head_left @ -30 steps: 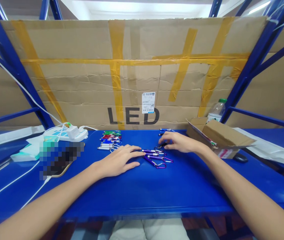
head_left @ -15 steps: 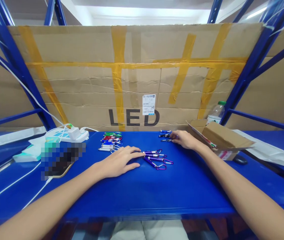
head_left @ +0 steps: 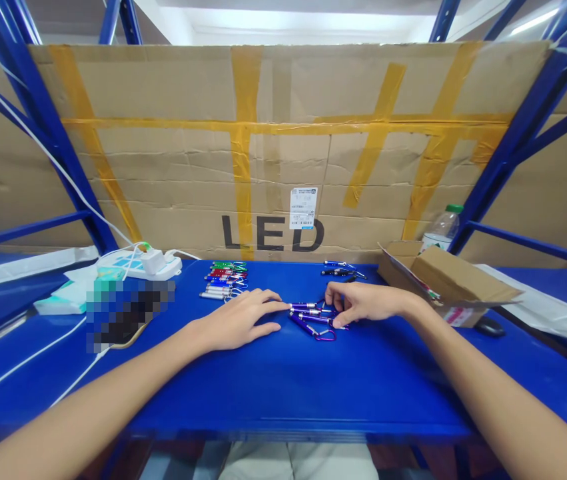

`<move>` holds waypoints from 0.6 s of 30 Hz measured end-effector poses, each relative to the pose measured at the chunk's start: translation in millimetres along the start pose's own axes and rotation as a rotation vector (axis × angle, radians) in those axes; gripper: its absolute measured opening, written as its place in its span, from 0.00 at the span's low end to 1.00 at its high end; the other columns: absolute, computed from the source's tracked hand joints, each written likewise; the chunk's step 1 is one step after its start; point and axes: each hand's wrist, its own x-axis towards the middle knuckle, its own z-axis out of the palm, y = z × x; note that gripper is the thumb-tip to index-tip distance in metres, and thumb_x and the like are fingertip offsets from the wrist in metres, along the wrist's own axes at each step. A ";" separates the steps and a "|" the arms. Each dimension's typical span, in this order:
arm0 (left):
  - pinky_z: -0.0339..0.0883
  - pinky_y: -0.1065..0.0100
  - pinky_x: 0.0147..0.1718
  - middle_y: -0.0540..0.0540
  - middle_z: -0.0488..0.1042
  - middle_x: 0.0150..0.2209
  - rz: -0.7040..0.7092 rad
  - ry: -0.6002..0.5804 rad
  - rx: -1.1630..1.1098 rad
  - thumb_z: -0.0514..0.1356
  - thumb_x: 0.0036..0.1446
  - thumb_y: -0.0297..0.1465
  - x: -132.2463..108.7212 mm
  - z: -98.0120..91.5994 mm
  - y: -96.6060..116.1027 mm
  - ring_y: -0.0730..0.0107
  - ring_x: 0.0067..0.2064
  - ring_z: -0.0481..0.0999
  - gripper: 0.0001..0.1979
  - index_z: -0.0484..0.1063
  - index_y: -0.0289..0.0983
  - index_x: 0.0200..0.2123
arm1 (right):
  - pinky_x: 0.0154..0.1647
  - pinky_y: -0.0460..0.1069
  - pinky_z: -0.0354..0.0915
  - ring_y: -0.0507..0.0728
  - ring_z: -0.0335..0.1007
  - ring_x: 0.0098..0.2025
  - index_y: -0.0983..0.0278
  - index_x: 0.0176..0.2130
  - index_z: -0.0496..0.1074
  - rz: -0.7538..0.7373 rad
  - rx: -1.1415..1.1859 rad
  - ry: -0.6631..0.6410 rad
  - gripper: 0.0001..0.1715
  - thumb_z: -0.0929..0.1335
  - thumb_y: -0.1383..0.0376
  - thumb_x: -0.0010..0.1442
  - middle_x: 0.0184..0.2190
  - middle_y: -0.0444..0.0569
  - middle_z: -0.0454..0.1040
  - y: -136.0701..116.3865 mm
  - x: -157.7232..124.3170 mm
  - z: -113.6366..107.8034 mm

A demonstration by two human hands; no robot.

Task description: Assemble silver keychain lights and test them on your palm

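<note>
Several purple keychain penlights (head_left: 308, 319) with carabiner clips lie in a loose cluster at mid-table. My left hand (head_left: 243, 319) rests flat to the left of them, fingers stretched out, the index fingertip at the end of the upper penlight. Over the clip ends on the right is my right hand (head_left: 358, 303), its thumb and curved index finger apart, the thumb by a clip; its other fingers are partly hidden. Behind my left hand is a column of green, red, blue and silver penlights (head_left: 223, 280). Blue and black penlights (head_left: 340, 272) lie beyond my right hand.
To the right stands an open cardboard box (head_left: 458, 280), with a bottle (head_left: 440, 230) behind it and a black mouse (head_left: 490, 327) beside it. At left are a power strip (head_left: 166, 267), a phone (head_left: 133, 317) with a cable and a tissue pack (head_left: 63, 300). A cardboard wall (head_left: 188, 167) closes the back.
My right hand has come back toward me from the black penlights to the clip ends of the purple ones. My left hand stays in place. The view has shifted slightly.
</note>
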 end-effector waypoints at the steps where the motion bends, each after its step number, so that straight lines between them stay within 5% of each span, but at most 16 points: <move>1: 0.66 0.51 0.63 0.41 0.71 0.67 0.006 0.002 0.001 0.56 0.77 0.42 0.0 0.3 -0.1 0.50 0.63 0.74 0.23 0.69 0.47 0.71 | 0.31 0.48 0.64 0.56 0.72 0.32 0.62 0.47 0.70 -0.018 0.004 0.000 0.29 0.78 0.48 0.58 0.37 0.47 0.78 -2.8 0.7 2.4; 7: 0.66 0.50 0.64 0.40 0.71 0.66 0.047 0.016 -0.026 0.56 0.77 0.40 0.5 0.7 2.2 0.51 0.63 0.75 0.20 0.73 0.45 0.66 | 0.32 0.48 0.60 0.55 0.69 0.31 0.61 0.40 0.70 -0.147 -0.071 0.134 0.09 0.74 0.62 0.65 0.30 0.43 0.74 -21.3 10.3 19.5; 12: 0.66 0.51 0.65 0.41 0.73 0.64 0.095 0.053 -0.071 0.60 0.75 0.38 -0.1 3.5 1.7 0.51 0.62 0.75 0.15 0.77 0.43 0.59 | 0.39 0.49 0.61 0.57 0.68 0.38 0.62 0.38 0.71 -0.328 -0.169 0.350 0.14 0.71 0.56 0.72 0.37 0.47 0.74 -42.5 9.5 28.0; 18: 0.70 0.58 0.58 0.42 0.77 0.58 0.011 0.135 -0.432 0.62 0.73 0.38 4.8 2.9 6.3 0.57 0.57 0.78 0.13 0.79 0.42 0.55 | 0.43 0.50 0.62 0.58 0.70 0.41 0.62 0.40 0.74 -0.417 -0.189 0.172 0.11 0.75 0.58 0.70 0.38 0.47 0.75 -56.6 11.0 41.2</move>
